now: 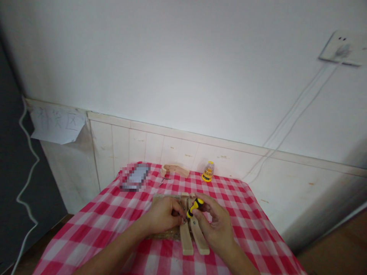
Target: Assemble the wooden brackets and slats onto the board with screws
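In the head view my right hand (219,221) is closed around a yellow and black screwdriver (195,207). Its lower end points down and left at two light wooden pieces (187,242) lying side by side. Small dark screws or holes show on their surfaces. My left hand (166,214) pinches with thumb and forefinger close to the screwdriver's lower end, over the left wooden piece; what sits between those fingertips is too small to make out. Beneath the left hand and the wooden pieces lies a brownish flat board or packet (160,231), partly covered.
A red and white checked cloth (120,233) covers the table. Toward the wall are a blurred-out phone-like object (137,177), a curved wooden piece (176,170), a small thin metal item (163,181) and a yellow-labelled clear container (208,172). Cables hang from a wall socket (342,47).
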The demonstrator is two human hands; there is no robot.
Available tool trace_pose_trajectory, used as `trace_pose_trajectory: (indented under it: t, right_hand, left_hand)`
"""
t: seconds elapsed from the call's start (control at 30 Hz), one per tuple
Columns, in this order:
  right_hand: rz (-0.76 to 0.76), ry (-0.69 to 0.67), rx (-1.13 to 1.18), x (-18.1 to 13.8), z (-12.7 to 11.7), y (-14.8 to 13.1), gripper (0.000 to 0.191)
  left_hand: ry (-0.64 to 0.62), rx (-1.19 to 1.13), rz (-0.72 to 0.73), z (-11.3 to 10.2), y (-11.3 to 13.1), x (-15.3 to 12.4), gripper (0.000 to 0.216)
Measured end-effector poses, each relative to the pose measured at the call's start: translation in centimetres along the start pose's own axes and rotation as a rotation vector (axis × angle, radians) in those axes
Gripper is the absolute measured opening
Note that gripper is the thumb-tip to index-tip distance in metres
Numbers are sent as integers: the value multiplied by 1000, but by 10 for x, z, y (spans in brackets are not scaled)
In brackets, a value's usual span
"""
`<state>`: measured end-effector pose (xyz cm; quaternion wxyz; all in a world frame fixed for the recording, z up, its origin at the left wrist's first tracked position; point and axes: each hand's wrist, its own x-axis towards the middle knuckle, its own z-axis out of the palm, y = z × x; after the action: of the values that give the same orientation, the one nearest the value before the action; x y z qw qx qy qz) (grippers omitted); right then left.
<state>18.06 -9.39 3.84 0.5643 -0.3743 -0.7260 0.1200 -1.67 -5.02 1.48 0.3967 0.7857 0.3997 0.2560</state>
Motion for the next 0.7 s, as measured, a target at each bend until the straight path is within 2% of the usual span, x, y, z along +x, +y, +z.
trace_pose_trajectory:
  t: [0.23,0.7]
  right_hand:
    - [34,29,28,-1,1,3,36]
    - [179,33,87,1,2,-1,33]
  left_hand:
    - [-8,-77,29,2,-4,1,28]
    - [1,-28,10,2,0,1,27]
